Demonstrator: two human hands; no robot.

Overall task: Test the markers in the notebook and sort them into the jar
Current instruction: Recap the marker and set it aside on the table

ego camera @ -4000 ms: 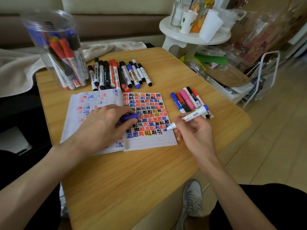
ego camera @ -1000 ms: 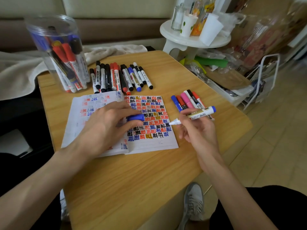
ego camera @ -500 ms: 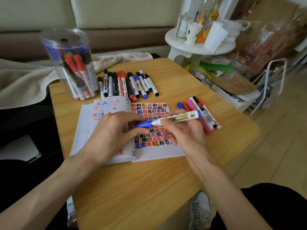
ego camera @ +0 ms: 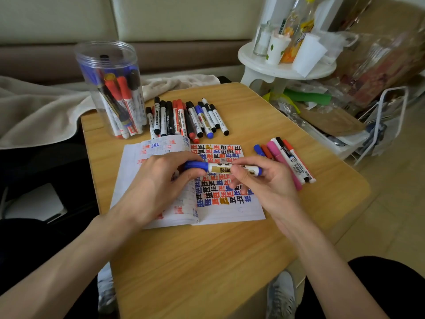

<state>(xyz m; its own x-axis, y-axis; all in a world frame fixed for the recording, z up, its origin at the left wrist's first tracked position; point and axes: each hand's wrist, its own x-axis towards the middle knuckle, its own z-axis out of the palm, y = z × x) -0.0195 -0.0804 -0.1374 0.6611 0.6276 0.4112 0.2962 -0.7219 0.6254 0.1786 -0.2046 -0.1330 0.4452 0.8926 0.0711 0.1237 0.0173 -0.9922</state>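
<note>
At the far left corner of the light wooden table [ego camera: 207, 261] stood a tall clear plastic jar [ego camera: 110, 88] with red, blue and black markers standing in it. Just beside it lay a row of loose capped markers [ego camera: 184, 118]. Over the open lined notebook [ego camera: 230, 210], the left hand [ego camera: 156, 187] gripped the blue cap [ego camera: 195, 165] of a white-barrelled blue marker [ego camera: 218, 169]. Its long axis ran level, left to right, cap end pointing left. The right hand [ego camera: 269, 187] pinched its barrel. Further right lay a small cluster of blue, red, pink and black markers [ego camera: 287, 157].
</note>
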